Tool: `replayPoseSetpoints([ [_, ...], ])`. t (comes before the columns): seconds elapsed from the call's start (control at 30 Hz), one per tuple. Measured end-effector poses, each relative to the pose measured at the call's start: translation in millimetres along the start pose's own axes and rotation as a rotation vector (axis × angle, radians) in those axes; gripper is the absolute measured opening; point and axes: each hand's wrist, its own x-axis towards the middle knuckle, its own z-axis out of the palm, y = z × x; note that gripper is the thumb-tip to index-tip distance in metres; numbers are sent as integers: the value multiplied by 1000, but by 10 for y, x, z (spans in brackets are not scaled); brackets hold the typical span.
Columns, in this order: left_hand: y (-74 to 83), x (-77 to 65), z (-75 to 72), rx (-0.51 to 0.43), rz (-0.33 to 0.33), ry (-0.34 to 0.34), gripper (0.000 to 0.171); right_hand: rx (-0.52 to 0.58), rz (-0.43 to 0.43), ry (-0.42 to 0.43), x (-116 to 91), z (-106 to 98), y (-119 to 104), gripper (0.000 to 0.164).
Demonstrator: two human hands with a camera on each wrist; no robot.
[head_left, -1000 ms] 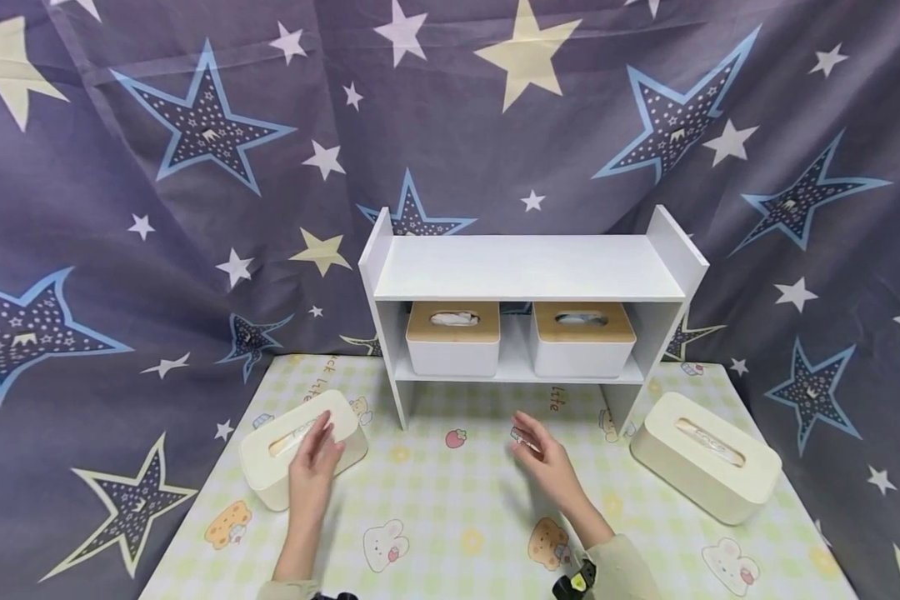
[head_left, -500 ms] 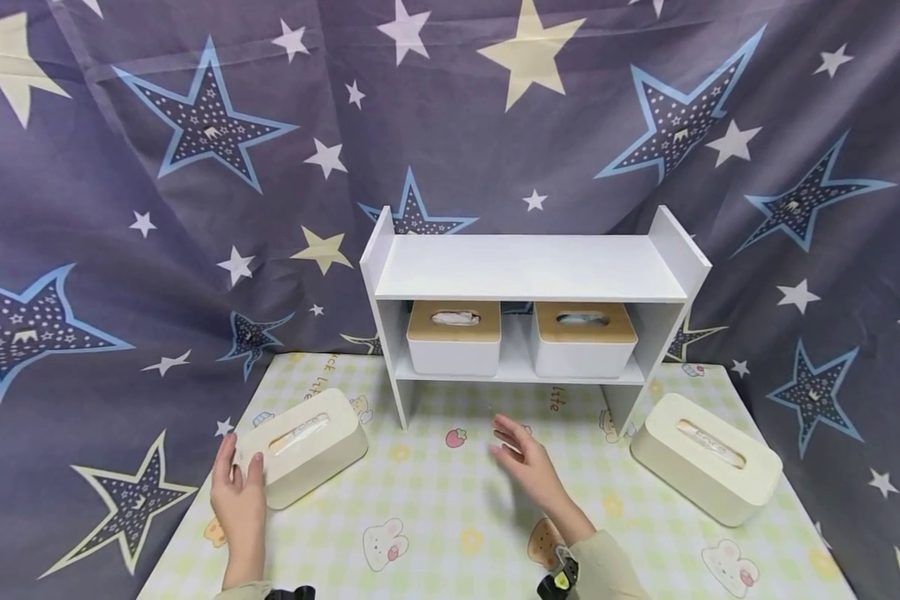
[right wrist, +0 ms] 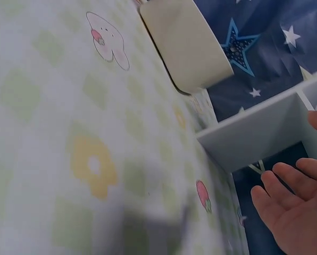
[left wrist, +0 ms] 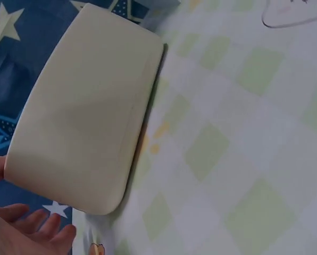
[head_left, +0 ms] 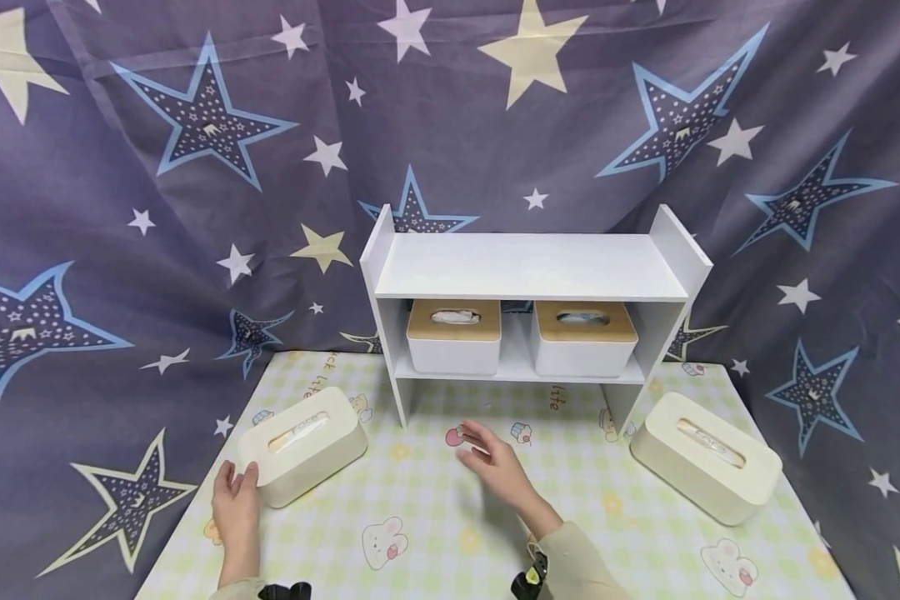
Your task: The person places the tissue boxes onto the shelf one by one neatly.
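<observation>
A cream tissue box (head_left: 303, 446) with an oval slot and clear film sits at an angle on the left of the table. My left hand (head_left: 236, 508) is at its near left end, fingers loosely bent and thumb right at the corner. In the left wrist view the side of the box (left wrist: 89, 106) fills the upper left, with the fingers (left wrist: 41, 228) spread beside its end. My right hand (head_left: 498, 467) hovers over the middle of the table, its fingers relaxed and holding nothing. The right wrist view shows this palm (right wrist: 302, 212) with parted fingers.
A white two-tier shelf (head_left: 525, 267) stands at the back. Two white boxes with wooden lids, a left one (head_left: 453, 350) and a right one (head_left: 585, 350), sit on its lower tier. Another cream tissue box (head_left: 705, 458) lies at the right. A starry curtain (head_left: 450, 108) hangs behind.
My left hand has moved from over the tissue box leftward and down to its near left end. My right hand has drifted left. The boxes have stayed in place.
</observation>
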Motion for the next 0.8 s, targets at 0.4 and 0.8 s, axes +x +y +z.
replayPoseSetpoints([
  [0.4, -37, -3, -36, 75, 2, -104, 62, 11, -21, -138, 93, 396, -13, 52],
  [0.8, -172, -137, -66, -101, 19, -121, 59, -32, 0, -248, 188, 772, 55, 54],
])
